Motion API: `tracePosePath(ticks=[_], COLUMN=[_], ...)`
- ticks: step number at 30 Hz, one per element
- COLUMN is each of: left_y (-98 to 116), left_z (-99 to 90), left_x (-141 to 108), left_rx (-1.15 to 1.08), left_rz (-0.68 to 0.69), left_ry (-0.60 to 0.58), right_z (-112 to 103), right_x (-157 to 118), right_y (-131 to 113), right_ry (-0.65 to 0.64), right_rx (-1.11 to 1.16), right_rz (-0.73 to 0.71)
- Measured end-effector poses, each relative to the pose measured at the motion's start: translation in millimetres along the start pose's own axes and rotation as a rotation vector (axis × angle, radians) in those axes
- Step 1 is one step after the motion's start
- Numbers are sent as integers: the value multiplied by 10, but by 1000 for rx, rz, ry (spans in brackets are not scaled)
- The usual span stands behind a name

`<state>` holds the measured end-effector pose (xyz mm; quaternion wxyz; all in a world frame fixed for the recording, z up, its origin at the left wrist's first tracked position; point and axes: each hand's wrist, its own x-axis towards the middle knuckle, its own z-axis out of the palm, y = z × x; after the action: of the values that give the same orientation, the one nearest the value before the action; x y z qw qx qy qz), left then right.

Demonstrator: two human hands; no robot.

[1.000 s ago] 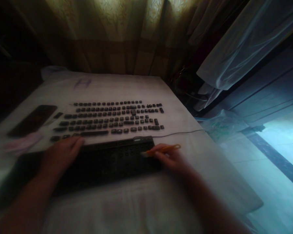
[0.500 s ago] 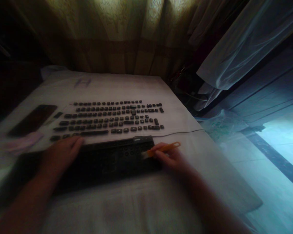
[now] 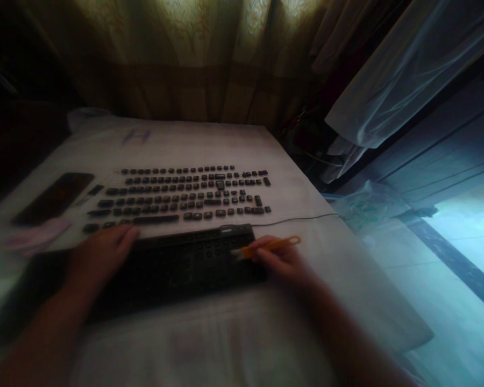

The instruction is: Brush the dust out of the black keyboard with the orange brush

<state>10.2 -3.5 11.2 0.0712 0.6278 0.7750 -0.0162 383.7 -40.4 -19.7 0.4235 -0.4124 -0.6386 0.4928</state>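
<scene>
A black keyboard base (image 3: 157,279) lies across the near part of the table, its keycaps off. My left hand (image 3: 100,252) rests over its left part, fingers at the top edge; whether it grips the base is hard to see. My right hand (image 3: 276,258) is closed on an orange brush (image 3: 272,245), whose pale bristles touch or hover just over the right end of the base. Beyond the base, several rows of loose black keycaps (image 3: 180,187) are laid out, with a long space bar key (image 3: 156,219) in the nearest row.
A dark phone (image 3: 54,198) and a pink cloth (image 3: 40,236) lie on the left of the table (image 3: 193,140). A thin cable (image 3: 294,219) runs right from the base. Curtains (image 3: 193,80) hang behind, and a plastic bag (image 3: 367,204) is beyond the right edge.
The brush in my right hand has shifted very slightly, its bristles a little up and left on the base. My left hand stays in nearly the same place.
</scene>
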Motion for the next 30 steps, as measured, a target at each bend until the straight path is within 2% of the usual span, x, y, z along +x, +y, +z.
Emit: tracePosePath(ticks=[4,11,17,22,25,30], left_y=[-4,-2,-40,-27,-19,-34], left_z=[-11,8,39,34,24,38], left_x=[-6,5,15,20,23,23], left_rx=[1,-9,-1,-6,-8,-21], left_rz=[0,9,-4,-7,-20,-6], left_ry=[-7,7,19,21,4,22], right_z=[0,42,94,70,40,23], right_x=[-7,-13,-6,2,8,1], right_y=[35,33,-18,-22,9,35], right_ry=[0,-37,-72,-89,-54,-25], right_rx=[76,-89,-113,0,92,27], right_rz=[-16,15,-37,-13,-17,-17])
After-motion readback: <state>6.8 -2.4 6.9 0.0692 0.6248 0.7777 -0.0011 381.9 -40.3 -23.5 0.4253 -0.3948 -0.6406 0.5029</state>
